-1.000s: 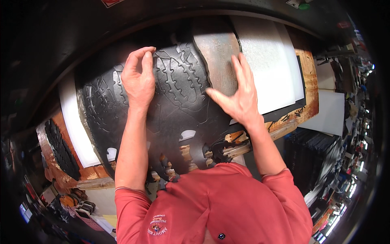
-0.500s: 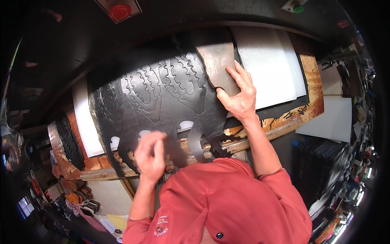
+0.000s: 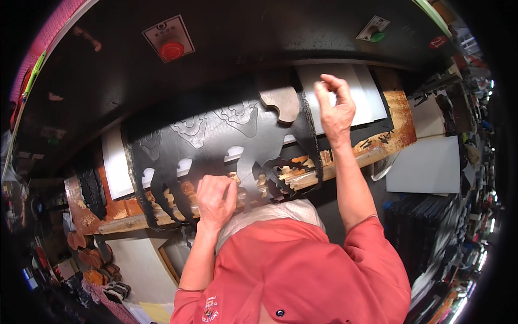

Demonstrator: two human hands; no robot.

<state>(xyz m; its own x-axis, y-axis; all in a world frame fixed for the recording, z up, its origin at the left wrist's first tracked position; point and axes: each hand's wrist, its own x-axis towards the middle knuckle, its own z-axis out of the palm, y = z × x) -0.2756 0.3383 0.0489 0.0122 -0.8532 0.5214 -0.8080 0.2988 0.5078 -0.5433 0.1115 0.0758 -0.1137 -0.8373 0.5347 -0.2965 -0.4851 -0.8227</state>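
Observation:
A black rubber sheet with raised sole outlines lies on the worktable, its near part full of cut-outs and hanging strips. On its right side rests a brownish, sole-shaped metal plate, likely a cutting die; its far end is hidden in shadow under the black machine head. My right hand is raised to the right of the plate, apart from it, over white sheets. Its fingers are curled, with a gap to the thumb, and hold nothing. My left hand is closed in a loose fist above the sheet's near strips.
The black machine head spans the far side, with a red button and a green button. White sheets lie at right. A wooden rail edges the table. Stacked dark sheets stand lower right.
My right hand has let go of the metal plate and moved up and right. The left hand has closed more. The view has tilted, showing more of the machine head.

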